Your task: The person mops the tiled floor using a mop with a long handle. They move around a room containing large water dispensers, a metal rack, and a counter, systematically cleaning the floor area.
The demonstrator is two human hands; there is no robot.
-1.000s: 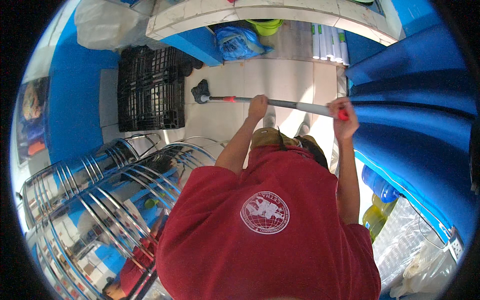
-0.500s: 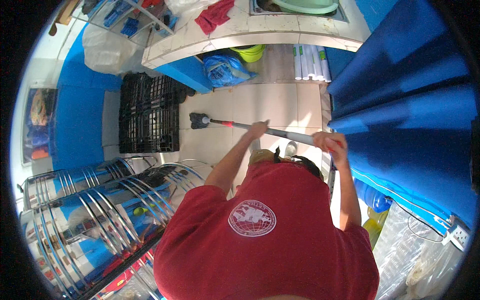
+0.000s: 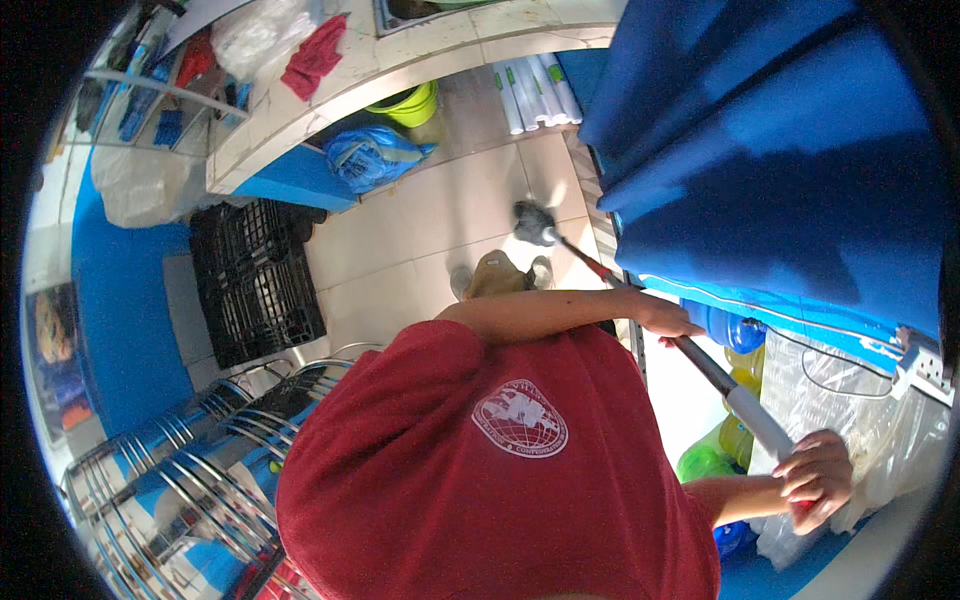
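Note:
A long-handled mop (image 3: 712, 370) slants across my right side, its dark grey head (image 3: 532, 221) resting on the tiled floor. My right hand (image 3: 818, 478) is wrapped round the red-ended top of the pole, out at the lower right. Further down the pole, my left hand (image 3: 664, 314) grips it, that arm reaching across my chest. The mop head lies close to the blue curtain (image 3: 730, 150), ahead of my feet. Part of the pole passes behind my left forearm and hand.
Black plastic crates (image 3: 258, 275) stand at the left, near a chrome wire rack (image 3: 170, 490). Under the tiled counter (image 3: 400, 60) are a blue bag (image 3: 372, 158), a yellow-green bucket (image 3: 412, 103) and white rolls (image 3: 535, 95). A power strip (image 3: 925, 365) sits at the right.
The mop head has swung from left to right across the floor. Both hands have moved right with the pole, the right one also down and back. My body and view have turned.

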